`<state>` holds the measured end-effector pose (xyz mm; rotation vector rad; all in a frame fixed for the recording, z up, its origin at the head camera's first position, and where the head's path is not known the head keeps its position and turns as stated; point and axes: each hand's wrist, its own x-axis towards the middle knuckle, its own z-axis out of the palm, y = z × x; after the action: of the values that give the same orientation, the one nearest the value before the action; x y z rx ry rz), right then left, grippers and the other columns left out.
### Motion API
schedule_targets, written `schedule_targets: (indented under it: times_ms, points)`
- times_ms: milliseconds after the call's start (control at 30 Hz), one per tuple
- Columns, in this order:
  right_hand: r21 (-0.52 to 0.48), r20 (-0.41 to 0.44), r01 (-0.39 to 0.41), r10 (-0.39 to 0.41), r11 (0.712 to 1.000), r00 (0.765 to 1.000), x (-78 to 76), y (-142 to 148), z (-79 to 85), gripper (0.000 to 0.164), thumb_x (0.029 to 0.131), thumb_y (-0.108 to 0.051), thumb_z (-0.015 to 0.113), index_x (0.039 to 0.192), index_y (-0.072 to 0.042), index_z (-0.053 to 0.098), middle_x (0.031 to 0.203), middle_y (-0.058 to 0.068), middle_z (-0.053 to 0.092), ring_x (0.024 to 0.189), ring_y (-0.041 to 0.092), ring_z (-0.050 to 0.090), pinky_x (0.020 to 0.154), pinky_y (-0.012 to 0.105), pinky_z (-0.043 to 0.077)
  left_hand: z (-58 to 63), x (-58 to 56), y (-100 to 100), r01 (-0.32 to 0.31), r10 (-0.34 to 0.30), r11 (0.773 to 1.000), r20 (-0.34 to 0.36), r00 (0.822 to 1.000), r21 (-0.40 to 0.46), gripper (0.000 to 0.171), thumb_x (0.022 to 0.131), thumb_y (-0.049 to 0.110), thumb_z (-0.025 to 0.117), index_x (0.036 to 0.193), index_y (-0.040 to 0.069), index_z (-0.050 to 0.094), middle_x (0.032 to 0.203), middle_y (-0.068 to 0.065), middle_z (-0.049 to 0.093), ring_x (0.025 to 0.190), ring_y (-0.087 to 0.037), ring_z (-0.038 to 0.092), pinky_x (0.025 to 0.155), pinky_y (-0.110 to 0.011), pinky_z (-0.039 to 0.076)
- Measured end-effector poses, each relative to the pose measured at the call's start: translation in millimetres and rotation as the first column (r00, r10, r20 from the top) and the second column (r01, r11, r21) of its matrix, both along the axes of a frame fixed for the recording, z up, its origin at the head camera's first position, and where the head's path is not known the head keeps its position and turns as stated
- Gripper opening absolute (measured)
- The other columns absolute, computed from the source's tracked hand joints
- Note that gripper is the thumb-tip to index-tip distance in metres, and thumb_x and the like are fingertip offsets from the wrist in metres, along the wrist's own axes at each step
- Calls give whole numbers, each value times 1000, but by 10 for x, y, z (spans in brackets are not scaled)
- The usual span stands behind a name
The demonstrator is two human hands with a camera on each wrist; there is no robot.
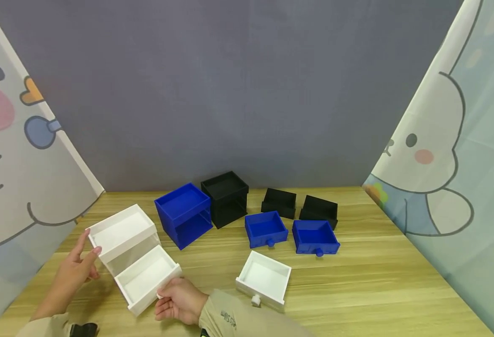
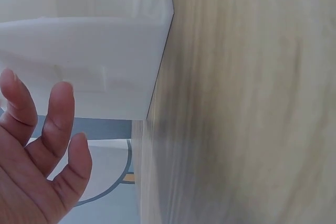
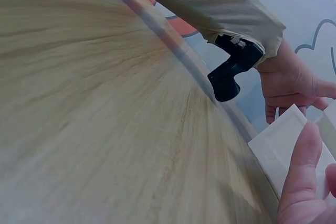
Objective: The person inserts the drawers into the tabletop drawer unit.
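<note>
A white cabinet [image 1: 121, 230] with a tray-like top stands at the left in the head view. My left hand [image 1: 75, 269] is at its left side, index finger and thumb touching the upper edge. In the left wrist view the other fingers [image 2: 63, 111] are loosely bent, apart from the white wall. A white drawer [image 1: 147, 274] sticks far out of the cabinet's front. My right hand [image 1: 181, 299] pinches the drawer at the middle of its front, where its knob is mostly hidden. How deep the drawer's rear end sits inside cannot be seen.
A second white drawer [image 1: 265, 277] lies right of my right hand. Behind stand a blue cabinet [image 1: 183, 206] and a black cabinet [image 1: 225, 192]. Two blue drawers [image 1: 265, 227] and two black drawers [image 1: 278, 201] lie right of them. Printed curtains [image 1: 461, 187] flank the wooden table [image 1: 377, 281].
</note>
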<state>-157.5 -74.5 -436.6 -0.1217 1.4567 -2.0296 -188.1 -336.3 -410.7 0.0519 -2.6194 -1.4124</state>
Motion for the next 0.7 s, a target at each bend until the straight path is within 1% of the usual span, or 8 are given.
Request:
schedule_targets:
  times_ms: [133, 233, 333, 400, 467, 633, 700]
  points:
    - [8, 8, 4, -4, 1000, 1000, 4, -58, -7, 8, 95, 1, 46, 90, -5, 46, 60, 0, 49, 49, 5, 51, 74, 32, 54, 4, 13, -18, 2, -2, 1000, 3, 1000, -8, 70, 103, 27, 43, 154, 19, -5, 56, -2, 50, 53, -11, 53, 55, -24, 46]
    - [15, 12, -6, 6, 1000, 1000, 14, -122, -16, 9, 95, 1, 45, 89, -5, 48, 59, 0, 49, 49, 5, 50, 78, 36, 53, 14, 32, -45, -2, 2, 1000, 15, 1000, -4, 70, 103, 27, 43, 154, 25, -6, 55, 2, 44, 50, -10, 48, 53, -24, 44]
    - [16, 9, -11, 11, 1000, 1000, 15, -175, -32, 10, 95, 2, 44, 88, -3, 50, 59, 0, 49, 49, 5, 51, 80, 38, 53, 22, 63, -64, -3, 3, 1000, 25, 1000, -7, 70, 103, 29, 42, 153, 29, -7, 53, 6, 36, 47, -8, 41, 48, -24, 38]
    - [14, 5, 3, -3, 1000, 1000, 6, -190, -41, 11, 95, 3, 45, 87, -3, 50, 58, 1, 49, 48, 6, 51, 79, 38, 53, 31, 70, -58, 2, -2, 1000, 33, 999, -2, 70, 103, 29, 43, 153, 31, -6, 51, 7, 32, 45, -7, 37, 45, -26, 34]
    - [14, 5, 21, -21, 1000, 1000, -9, -190, -49, 11, 95, 3, 45, 87, -3, 50, 59, 1, 49, 49, 7, 50, 79, 38, 53, 36, 69, -44, 6, -5, 1000, 40, 999, -11, 70, 103, 32, 42, 152, 34, -7, 50, 8, 30, 44, -6, 36, 44, -26, 32]
    - [26, 8, 74, -74, 997, 997, -51, -174, -65, 11, 94, 2, 46, 86, -5, 49, 59, 2, 48, 48, 8, 50, 76, 38, 54, 22, 45, -12, 8, -7, 1000, 23, 1000, -12, 69, 103, 31, 42, 151, 41, -6, 50, 8, 31, 43, -6, 36, 44, -26, 35]
    - [31, 10, 85, -85, 996, 996, -62, -177, -71, 11, 94, 2, 46, 86, -5, 48, 59, 2, 48, 48, 9, 49, 74, 37, 55, 10, 35, -7, 8, -8, 1000, 6, 1000, -1, 69, 103, 29, 43, 152, 39, -5, 49, 8, 33, 42, -6, 36, 44, -26, 36]
